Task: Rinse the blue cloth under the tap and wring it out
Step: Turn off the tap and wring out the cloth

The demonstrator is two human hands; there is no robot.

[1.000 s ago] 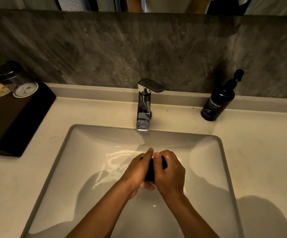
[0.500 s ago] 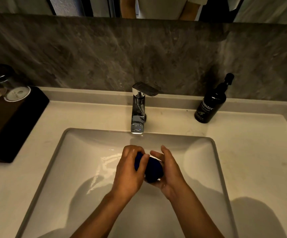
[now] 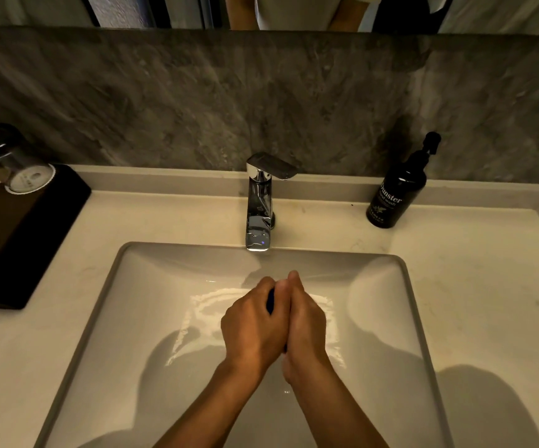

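Both hands are pressed together over the middle of the sink (image 3: 106, 302), just in front of and below the spout of the tap (image 3: 258, 215). The left hand (image 3: 252, 328) is clenched, and the right hand (image 3: 307, 324) is laid flat against it, fingers pointed toward the tap. The blue cloth (image 3: 270, 301) is squeezed between the two palms; only a thin dark blue sliver is seen in the gap near the fingertips, so most of it is hidden. A wet, shiny patch is seen on the basin floor under and around the hands; whether water is running from the spout cannot be told, possibly not, as no clear stream is visible. The chrome tap is mounted on the pale surface (image 3: 475, 286) behind the basin, its lever pointed to the right. A black pump bottle (image 3: 397, 192) of hand wash is stood on the surface to the right of the tap, near the grey stone wall. A black tray (image 3: 35, 240) is placed at the left edge, with covered glasses (image 3: 26, 173) set on its far end.
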